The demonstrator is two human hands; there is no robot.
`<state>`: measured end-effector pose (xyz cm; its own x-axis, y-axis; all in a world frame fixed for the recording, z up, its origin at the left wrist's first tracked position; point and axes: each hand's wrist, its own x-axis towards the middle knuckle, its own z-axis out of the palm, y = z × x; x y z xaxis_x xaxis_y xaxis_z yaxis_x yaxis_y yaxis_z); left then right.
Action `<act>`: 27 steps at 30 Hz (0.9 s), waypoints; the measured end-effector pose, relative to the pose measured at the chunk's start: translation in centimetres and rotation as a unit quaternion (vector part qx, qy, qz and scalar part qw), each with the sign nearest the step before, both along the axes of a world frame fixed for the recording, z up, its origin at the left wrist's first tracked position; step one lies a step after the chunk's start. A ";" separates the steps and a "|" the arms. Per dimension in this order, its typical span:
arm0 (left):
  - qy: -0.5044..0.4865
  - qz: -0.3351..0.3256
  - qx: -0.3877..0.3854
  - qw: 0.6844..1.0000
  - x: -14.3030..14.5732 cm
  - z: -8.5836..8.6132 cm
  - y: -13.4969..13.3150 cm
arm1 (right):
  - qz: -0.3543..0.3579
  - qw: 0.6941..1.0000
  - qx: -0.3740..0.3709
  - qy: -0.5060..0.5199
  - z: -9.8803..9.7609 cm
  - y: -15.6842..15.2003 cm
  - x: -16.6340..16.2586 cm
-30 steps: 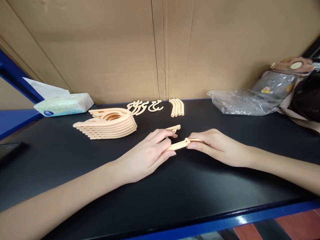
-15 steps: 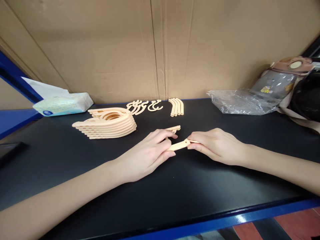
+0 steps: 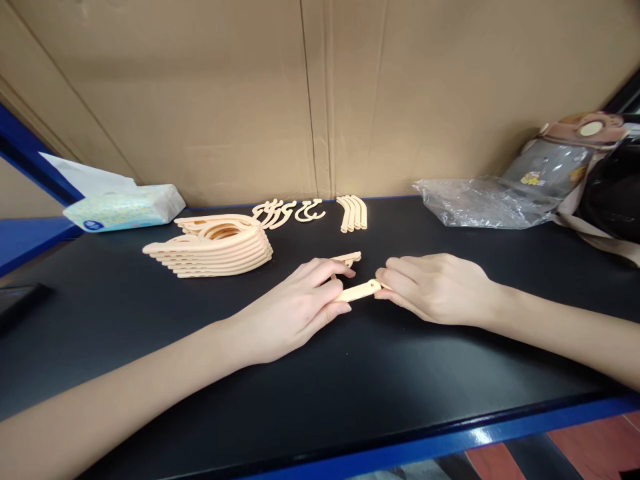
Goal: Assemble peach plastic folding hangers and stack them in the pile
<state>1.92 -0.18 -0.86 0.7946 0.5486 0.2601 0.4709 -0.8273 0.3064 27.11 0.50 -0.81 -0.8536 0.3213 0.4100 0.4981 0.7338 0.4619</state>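
Note:
A cream plastic hanger body [image 3: 361,291] is gripped in my left hand [image 3: 305,300], thumb below and fingers above; its holed end points right and another end shows behind my fingers. My right hand [image 3: 435,287] pinches a small cream hanger piece [image 3: 384,285] against that holed end, and its fingers cover most of it. To the left is a stack of cream hanger bodies [image 3: 225,257]. Behind it lie several hanger hooks [image 3: 275,213], two of them set apart, and several curved hanger arms [image 3: 353,213] lie in a row.
On the black table [image 3: 350,393], a tissue pack [image 3: 130,205] stands at the back left. A clear plastic bag [image 3: 480,203], a bottle [image 3: 555,160] and a black bag [image 3: 615,193] are at the back right. Cardboard [image 3: 225,100] walls the back. A dark flat object [image 3: 20,303] lies far left.
My right hand has turned a little, its knuckles rolling over, and the small piece shows less between its fingers. My left hand keeps its hold on the hanger body.

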 end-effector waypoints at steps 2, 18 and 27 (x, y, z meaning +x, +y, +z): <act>-0.002 0.000 0.000 1.000 0.0 0.0 0.0 | 0.005 1.000 0.021 -0.009 0.1 0.0 -0.1; 0.018 -0.013 0.005 1.000 0.1 0.2 -0.2 | 0.016 0.998 0.047 0.031 0.1 -0.5 -0.2; 0.016 0.000 -0.012 1.000 0.1 0.3 -0.2 | 0.033 0.995 -0.082 0.054 -0.1 0.3 0.1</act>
<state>2.00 -0.36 -0.55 0.8019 0.5547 0.2219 0.4809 -0.8197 0.3112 27.22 0.77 -0.95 -0.8286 0.3366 0.4474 0.4871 0.8273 0.2798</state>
